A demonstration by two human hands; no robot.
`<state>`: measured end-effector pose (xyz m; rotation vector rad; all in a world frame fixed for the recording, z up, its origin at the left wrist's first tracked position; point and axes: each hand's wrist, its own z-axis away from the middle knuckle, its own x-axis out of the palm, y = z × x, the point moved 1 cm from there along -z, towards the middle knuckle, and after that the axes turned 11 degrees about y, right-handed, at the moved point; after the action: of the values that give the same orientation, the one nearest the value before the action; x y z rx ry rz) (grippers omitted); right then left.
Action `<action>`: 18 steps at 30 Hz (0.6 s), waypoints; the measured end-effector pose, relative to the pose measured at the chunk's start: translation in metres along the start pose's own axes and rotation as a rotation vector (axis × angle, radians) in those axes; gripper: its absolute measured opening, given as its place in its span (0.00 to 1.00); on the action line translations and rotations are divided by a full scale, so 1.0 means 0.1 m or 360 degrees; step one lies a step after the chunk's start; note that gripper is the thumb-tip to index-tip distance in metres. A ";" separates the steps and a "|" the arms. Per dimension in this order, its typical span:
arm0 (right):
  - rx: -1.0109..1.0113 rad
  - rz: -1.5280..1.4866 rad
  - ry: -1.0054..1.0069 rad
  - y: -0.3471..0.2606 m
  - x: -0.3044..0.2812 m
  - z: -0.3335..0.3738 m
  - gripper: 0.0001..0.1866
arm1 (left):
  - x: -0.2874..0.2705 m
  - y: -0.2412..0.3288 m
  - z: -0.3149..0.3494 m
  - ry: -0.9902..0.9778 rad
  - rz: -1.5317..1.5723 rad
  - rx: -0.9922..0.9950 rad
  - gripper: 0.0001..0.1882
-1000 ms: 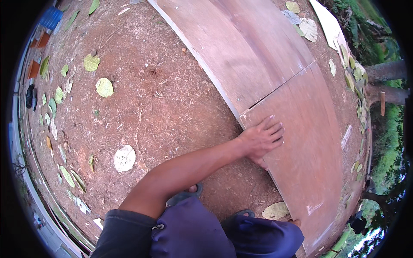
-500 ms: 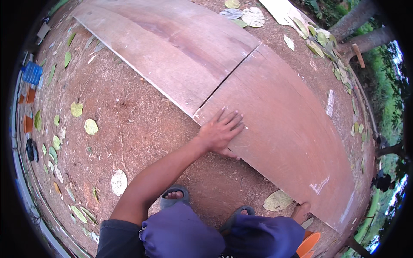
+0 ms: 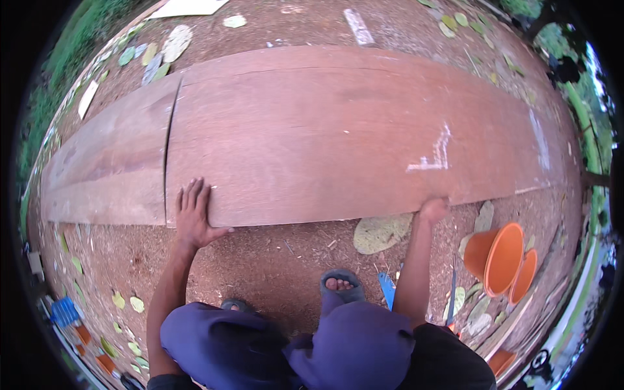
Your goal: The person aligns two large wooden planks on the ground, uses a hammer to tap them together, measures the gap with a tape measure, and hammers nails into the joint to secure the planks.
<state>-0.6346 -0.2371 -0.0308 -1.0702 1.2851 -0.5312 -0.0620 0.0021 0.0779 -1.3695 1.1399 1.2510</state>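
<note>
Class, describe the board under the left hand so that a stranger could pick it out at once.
Across the reddish soil, find the long wooden surface split by a dark seam toward the left. The board right of that seam has the person's left hand and right hand at its near edge. Unlike the streaked board left of the seam, it bears a white angular mark.

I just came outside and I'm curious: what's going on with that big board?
A person has both hands on the big board. The left hand is spread flat near the gap beside a second board. The right hand is at the near edge, but its fingers are too hidden to tell how it holds. A big leaf lies by that edge, on the dirt, and orange pots are off to the right.
</note>
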 end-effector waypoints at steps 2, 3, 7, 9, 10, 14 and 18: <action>0.0285 -0.0006 -0.0156 -0.34 -0.08 0.37 0.36 | 0.01 -0.10 0.11 0.0053 0.0014 0.0058 0.71; 0.0363 -0.0135 -0.0191 -0.49 -0.18 0.45 0.36 | 0.00 -0.07 0.10 0.0067 0.0028 0.0078 0.70; 0.0436 -0.0423 -0.0199 -0.46 -0.22 0.29 0.35 | -0.11 0.04 -0.02 0.0063 0.0136 0.0181 0.66; 0.0484 -0.0394 -0.0249 -0.55 -0.31 0.38 0.34 | -0.28 0.01 -0.05 -0.0027 0.0143 0.0184 0.65; 0.0587 -0.0574 -0.0304 -0.54 -0.36 0.38 0.32 | -0.35 0.02 -0.08 -0.0103 0.0119 0.0191 0.64; 0.0813 -0.0860 -0.0807 -0.28 -0.70 0.28 0.22 | -0.64 0.08 -0.23 -0.0320 -0.0012 0.0259 0.62; 0.0733 -0.0602 -0.1080 0.10 -1.10 0.32 0.11 | -0.66 0.13 -0.27 -0.0314 -0.0056 0.0376 0.58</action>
<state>-0.6352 -0.1311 0.0132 -0.9768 0.3397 -0.6337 -0.0751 -0.0231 0.1449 -1.0625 1.0828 1.1583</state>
